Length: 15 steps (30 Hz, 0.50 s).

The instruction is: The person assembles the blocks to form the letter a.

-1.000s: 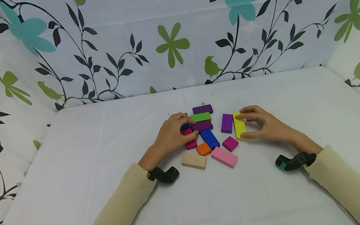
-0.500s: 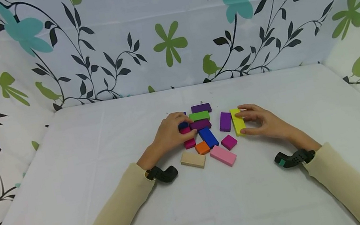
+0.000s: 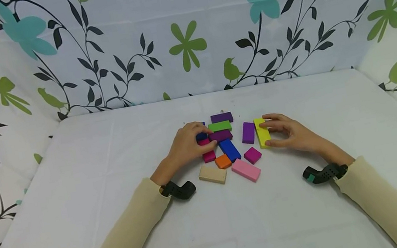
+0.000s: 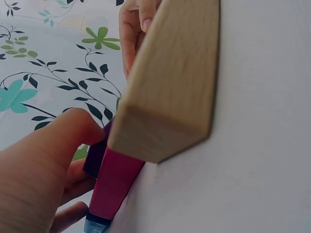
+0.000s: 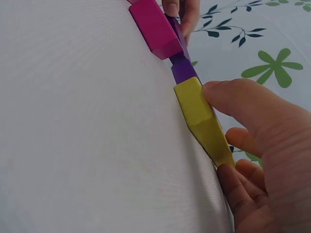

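My left hand (image 3: 187,143) reaches over the left side of a cluster of coloured wooden blocks. Its thumb and index finger pinch the left end of a plum-purple block (image 3: 220,136); a dark blue block (image 3: 202,135) and a magenta block (image 3: 208,156) lie partly under it. In the left wrist view the thumb touches the purple block (image 4: 96,156), beside the magenta block (image 4: 114,183). My right hand (image 3: 290,132) holds a yellow block (image 3: 262,134) by its right side, thumb near the close end. In the right wrist view thumb and fingertips bracket the yellow block (image 5: 201,112).
Around the hands lie a green block (image 3: 220,126), a violet block (image 3: 248,133), a blue block (image 3: 230,150), an orange block (image 3: 223,161), a plain wooden block (image 3: 212,174) and a pink block (image 3: 246,170). A patterned cloth (image 3: 206,29) stands behind the white table (image 3: 218,235).
Since one second ago the yellow block has shifted slightly away and turned a little with my right hand. My left hand and the other blocks look the same.
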Motion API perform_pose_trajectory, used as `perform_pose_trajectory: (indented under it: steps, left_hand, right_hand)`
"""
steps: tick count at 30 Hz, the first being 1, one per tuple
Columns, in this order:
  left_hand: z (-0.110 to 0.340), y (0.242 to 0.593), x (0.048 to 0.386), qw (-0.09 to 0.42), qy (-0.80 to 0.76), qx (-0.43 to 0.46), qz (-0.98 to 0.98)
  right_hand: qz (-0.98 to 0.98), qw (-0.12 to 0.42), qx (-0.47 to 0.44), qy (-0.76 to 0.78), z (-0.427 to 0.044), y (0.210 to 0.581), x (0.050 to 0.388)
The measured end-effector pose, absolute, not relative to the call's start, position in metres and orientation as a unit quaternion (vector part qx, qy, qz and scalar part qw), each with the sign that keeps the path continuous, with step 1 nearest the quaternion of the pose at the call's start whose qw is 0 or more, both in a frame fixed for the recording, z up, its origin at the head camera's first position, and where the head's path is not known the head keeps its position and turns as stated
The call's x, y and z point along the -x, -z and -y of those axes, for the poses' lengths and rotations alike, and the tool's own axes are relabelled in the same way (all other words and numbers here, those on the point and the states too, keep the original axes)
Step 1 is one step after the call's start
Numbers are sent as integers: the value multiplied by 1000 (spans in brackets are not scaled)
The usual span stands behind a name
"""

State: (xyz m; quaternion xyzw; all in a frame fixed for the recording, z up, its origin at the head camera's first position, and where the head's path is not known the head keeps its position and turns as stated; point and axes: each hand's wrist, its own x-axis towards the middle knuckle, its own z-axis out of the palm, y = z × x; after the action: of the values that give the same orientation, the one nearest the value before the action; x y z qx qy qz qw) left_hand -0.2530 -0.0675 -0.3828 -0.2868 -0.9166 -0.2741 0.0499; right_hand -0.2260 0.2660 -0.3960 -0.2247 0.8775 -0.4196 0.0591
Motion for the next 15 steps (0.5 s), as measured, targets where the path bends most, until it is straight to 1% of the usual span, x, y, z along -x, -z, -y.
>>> perform_pose_trajectory:
  steps: [9,15]
  left_hand:
    - [70,383,253,39,309,281,908]
    - [71,383,256,45,323,287,901]
  right_hand:
    - [-877,65,220,423,-265,397,225]
    - [-875,56,229,422,-266,397,225]
